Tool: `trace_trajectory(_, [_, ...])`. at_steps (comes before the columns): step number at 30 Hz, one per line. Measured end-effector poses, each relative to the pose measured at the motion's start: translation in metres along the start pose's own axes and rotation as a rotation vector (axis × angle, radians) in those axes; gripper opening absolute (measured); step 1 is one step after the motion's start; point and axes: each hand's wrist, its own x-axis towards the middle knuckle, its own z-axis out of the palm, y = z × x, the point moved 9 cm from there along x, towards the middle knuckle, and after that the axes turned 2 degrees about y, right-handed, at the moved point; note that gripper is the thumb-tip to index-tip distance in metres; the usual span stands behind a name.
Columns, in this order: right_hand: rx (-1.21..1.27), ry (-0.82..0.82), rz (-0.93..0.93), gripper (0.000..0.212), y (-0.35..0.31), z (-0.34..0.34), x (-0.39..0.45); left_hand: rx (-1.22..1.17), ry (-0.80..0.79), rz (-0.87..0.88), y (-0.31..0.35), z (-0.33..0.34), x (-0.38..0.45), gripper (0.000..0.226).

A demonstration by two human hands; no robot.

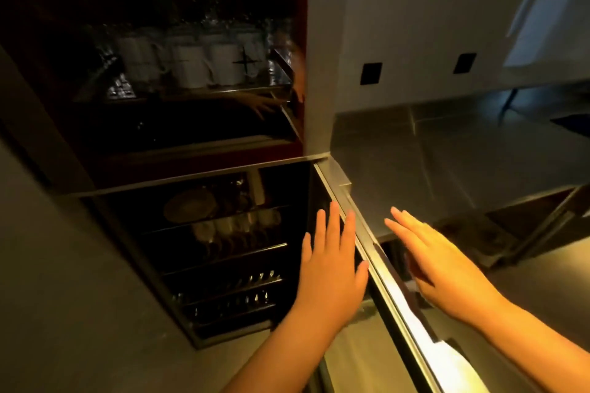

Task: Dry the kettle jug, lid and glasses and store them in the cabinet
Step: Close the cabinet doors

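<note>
Two hands in view, both empty. Left hand (330,265) flat, fingers (334,223) straight and spread, at inner side of open cabinet door (392,284). Right hand (443,262) flat, fingers together, outside same door. Lower cabinet (134,233): one plate (188,205), row of glasses (236,226) on wire racks, count unclear. Upper compartment: white mugs (191,60), blurred, about six. Steel surface (447,150) to right.

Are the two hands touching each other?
Apart. The head view shows the shiny edge of the open cabinet door running between the left hand and the right hand, both with straight fingers and holding nothing.
</note>
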Motion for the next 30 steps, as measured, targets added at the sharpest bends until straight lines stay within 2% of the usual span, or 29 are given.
trace_trajectory(4, [0.016,-0.047,-0.011,0.068,0.001,0.013,-0.028,0.055,-0.094,0.059,0.021,0.026,0.003,0.067])
trace_trajectory(8, [0.062,-0.104,-0.010,0.059,-0.003,0.034,-0.044,-0.011,-0.179,0.064,0.025,0.045,-0.004,0.062])
trace_trajectory(12, [0.126,-0.083,0.043,0.053,-0.003,0.038,-0.046,-0.081,-0.191,0.051,0.024,0.051,-0.009,0.061])
trace_trajectory(22, [0.210,-0.054,0.133,0.052,-0.035,0.047,-0.041,-0.036,-0.241,0.082,0.004,0.034,-0.017,0.061])
trace_trajectory(30, [0.219,-0.072,0.087,0.056,-0.087,0.060,-0.017,0.178,-0.311,0.119,-0.030,0.015,-0.025,0.055])
